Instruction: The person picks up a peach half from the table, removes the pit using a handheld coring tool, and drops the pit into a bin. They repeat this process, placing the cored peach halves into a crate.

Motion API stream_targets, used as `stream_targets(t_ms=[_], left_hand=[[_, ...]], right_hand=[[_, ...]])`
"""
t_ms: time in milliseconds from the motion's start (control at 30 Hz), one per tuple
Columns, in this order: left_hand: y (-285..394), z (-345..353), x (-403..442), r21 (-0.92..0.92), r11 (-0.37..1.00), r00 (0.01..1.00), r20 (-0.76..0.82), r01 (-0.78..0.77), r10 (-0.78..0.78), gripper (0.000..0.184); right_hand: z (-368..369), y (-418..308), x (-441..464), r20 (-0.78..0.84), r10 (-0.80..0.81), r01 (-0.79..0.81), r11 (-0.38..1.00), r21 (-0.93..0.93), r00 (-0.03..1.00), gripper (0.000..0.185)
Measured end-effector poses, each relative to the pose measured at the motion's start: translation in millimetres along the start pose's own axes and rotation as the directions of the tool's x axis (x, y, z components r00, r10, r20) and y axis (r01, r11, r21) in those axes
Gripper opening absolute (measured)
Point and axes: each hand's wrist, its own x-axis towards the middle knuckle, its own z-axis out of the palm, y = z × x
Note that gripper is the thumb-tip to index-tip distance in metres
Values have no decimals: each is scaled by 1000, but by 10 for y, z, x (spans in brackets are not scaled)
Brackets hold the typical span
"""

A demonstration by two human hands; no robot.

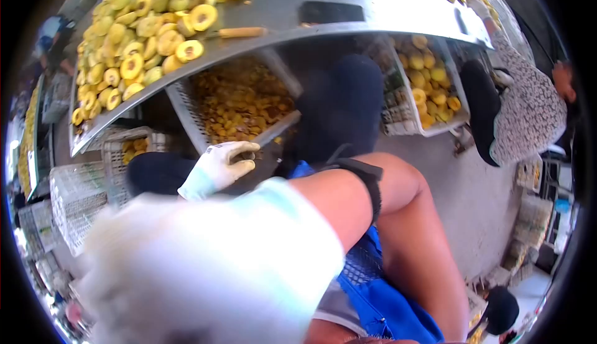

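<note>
Using the left hand as the middle of the clock: a white plastic crate (78, 201) sits around 8:30. A big heap of yellow peach halves (134, 45) covers the metal desk (273, 11) at 11, well clear of both hands. The right hand (168, 263), in a white glove, is a huge blur up near the camera at 7, so can't tell if it's open or has hold of anything. The left hand (217, 167), gloved too, has its fingers loosely curled and the thumb apart, nothing visible in it. It's just beside a slatted crate (188, 119) of peach pieces (242, 98) under the desk, at 12 to 1. A wooden-handled tool (242, 32) lies on the desk past that, roughly 12. Another crate (398, 104) has whole-looking peaches (429, 73) at 2, and a co-worker (528, 107) in a patterned top is between 2 and 3.
</note>
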Motion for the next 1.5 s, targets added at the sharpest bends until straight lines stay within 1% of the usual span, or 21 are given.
stream_targets(t_ms=[33, 100, 167, 233, 267, 300, 333, 367, 500, 700, 733, 833, 867, 967, 1033, 1067, 1167, 1200, 1300, 1400, 1500], left_hand=[[15, -170, -92, 51, 997, 998, -27, 51, -50, 43], [-316, -281, -202, 172, 985, 955, -295, 22, 30, 35], [-724, -484, -263, 309, 951, 851, -507, 31, 137, 29], [-798, -777, -167, -29, 997, 708, -705, -65, 26, 27], [-915, -909, -111, -1, 999, 662, -749, -41, 27, 27], [-1040, -1026, -53, 26, 1000, 613, -790, -16, 30, 26], [-1095, -1133, 10, 188, 975, 545, -833, 115, 96, 27], [-1168, -1228, 100, 191, 942, 519, -854, 275, 22, 31], [-1436, -1455, 424, 317, 914, 459, -871, 251, 176, 28], [-1518, -1711, 849, 307, 875, 550, -833, 375, 56, 40], [-1520, -1745, 913, 383, 850, 544, -827, 363, 140, 51], [-1498, -1856, 1078, 465, 816, 640, -752, 345, 158, 61], [-1569, -1909, 1164, 556, 779, 665, -702, 290, 254, 68], [-1484, -2008, 1262, 572, 757, 735, -651, 314, 187, 67], [-1402, -2064, 1279, 531, 770, 764, -639, 355, 88, 66], [-1349, -2067, 1275, 506, 763, 772, -636, 402, 15, 66], [-1204, -2107, 1238, 439, 775, 774, -626, 455, -100, 68], [-1190, -2119, 1217, 416, 784, 775, -620, 460, -125, 68], [-1434, -2071, 1269, 492, 797, 749, -658, 351, 76, 67], [-1501, -2103, 1311, 350, 879, 753, -658, 323, -14, 65], [-1469, -2126, 1308, 373, 860, 756, -654, 348, -22, 63]], right_hand=[[-46, 38, 25, -9, -9, 9, 1000, -22, 1000, 23], [-114, 203, 23, -55, 28, -34, 992, -120, 998, 23], [-178, 594, -8, -139, 176, -208, 939, -273, 975, 23], [-262, 1158, -125, -248, 456, -518, 774, -363, 855, 28], [-317, 1489, -216, -259, 463, -530, 711, -462, 848, 29], [-364, 1781, -286, -273, 569, -623, 617, -481, 775, 31], [-398, 2147, -455, -212, 528, -530, 577, -621, 822, 31], [-471, 2053, -320, -196, 723, -669, 454, -589, 662, 32], [-397, 2620, -578, -191, 740, -638, 384, -667, 645, 26], [-373, 2852, -576, -150, 822, -636, 296, -713, 550, 27], [-377, 2864, -557, -141, 833, -635, 286, -718, 535, 26], [-402, 2858, -540, -148, 839, -648, 279, -709, 524, 23], [-404, 2850, -544, -157, 836, -656, 281, -700, 525, 22], [-418, 2812, -604, -236, 769, -702, 354, -618, 595, 23], [-422, 2776, -630, -309, 762, -779, 382, -497, 570, 26], [-433, 2751, -637, -343, 759, -810, 394, -435, 554, 28], [-512, 2690, -632, -291, 886, -928, 372, -21, 361, 35], [-522, 2753, -700, -275, 883, -906, 416, 78, 382, 35], [-507, 2407, -414, -214, 940, -835, 336, 436, 267, 31], [-486, 2396, -389, -152, 949, -832, 314, 457, 275, 30], [-454, 2356, -297, -94, 972, -873, 233, 428, 214, 34]])
